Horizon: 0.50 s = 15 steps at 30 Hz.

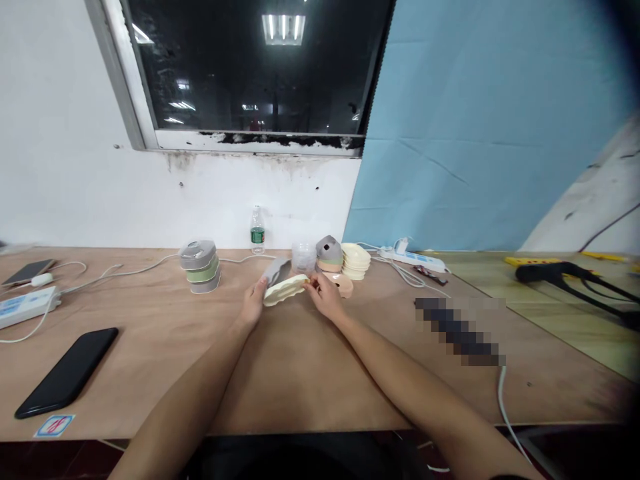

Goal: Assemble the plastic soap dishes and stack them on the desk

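My left hand (254, 303) grips the left end of a cream, wavy-edged shallow piece (286, 291), tilted above the table. A grey piece (277, 270) stands against its back, also at my left fingers; whether the two are joined I cannot tell. My right hand (326, 297) pinches the right end of the cream piece. Just behind are a stack of clear plastic cups (303, 257), a stack topped by a grey part with a dark hole (329, 248), a peach-coloured piece (345, 285) and a stack of cream pieces (356, 260).
On the left stand stacked grey and green containers (200, 253), a black phone (67, 373) and a power strip (27, 307). A water bottle (257, 233) is by the wall. Right are another power strip (415, 260), a pixelated dark object (460, 331) and black-handled tool (565, 273).
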### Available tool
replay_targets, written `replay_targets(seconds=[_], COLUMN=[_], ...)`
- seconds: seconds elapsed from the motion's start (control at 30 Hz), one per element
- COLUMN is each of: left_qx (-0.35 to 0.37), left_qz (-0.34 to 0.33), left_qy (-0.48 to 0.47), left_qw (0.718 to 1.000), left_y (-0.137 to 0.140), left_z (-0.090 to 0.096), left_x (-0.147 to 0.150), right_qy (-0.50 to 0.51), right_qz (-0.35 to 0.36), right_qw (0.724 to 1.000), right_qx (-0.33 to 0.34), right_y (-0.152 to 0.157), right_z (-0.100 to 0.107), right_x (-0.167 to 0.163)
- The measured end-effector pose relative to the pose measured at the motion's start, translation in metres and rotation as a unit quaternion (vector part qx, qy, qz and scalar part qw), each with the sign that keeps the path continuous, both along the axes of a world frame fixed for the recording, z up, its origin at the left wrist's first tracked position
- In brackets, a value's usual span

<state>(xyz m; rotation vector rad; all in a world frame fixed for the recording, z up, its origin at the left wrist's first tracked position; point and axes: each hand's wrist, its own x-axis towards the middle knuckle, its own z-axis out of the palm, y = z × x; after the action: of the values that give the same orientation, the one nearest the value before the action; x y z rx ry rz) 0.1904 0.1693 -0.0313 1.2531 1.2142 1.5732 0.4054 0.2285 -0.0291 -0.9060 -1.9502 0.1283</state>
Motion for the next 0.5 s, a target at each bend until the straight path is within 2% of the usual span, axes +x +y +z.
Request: replay_targets(seconds=[0.1,0.2,0.27,0.4,0.47,0.5], left_qx=[-0.002,-0.001,-0.002,-0.003,0.007,0.011], left_qz=[0.022,0.031,0.032,0.035,0.038,0.040], left_qy=[-0.022,-0.014,-0.009,0.040,0.082,0.102], left_qw=[1.000,0.999,0.999,0.999,0.996,0.994], left_y=[0.004,0.005,0.005,0.003,0.001,-0.001], left_z=[-0.001,-0.004,-0.005,-0.005,-0.003,-0.002], left_x=[-0.004,-0.005,-0.005,-0.004,-0.004,-0.004], right_qy=[0.026,0.153,0.271,0.458,0.511,0.519], right_qz=[0.005,-0.035,-0.083,-0.192,-0.202,-0.197], right_qw=[1.000,0.987,0.958,0.868,0.835,0.831], right_qx=[-0.001,-0.029,-0.039,-0.023,-0.029,-0.039], right_y=[-0.001,0.008,0.020,0.052,0.066,0.072], right_z=[0.000,0.005,0.011,0.021,0.023,0.023], right_x=[0.010,0.028,0.046,0.088,0.105,0.112])
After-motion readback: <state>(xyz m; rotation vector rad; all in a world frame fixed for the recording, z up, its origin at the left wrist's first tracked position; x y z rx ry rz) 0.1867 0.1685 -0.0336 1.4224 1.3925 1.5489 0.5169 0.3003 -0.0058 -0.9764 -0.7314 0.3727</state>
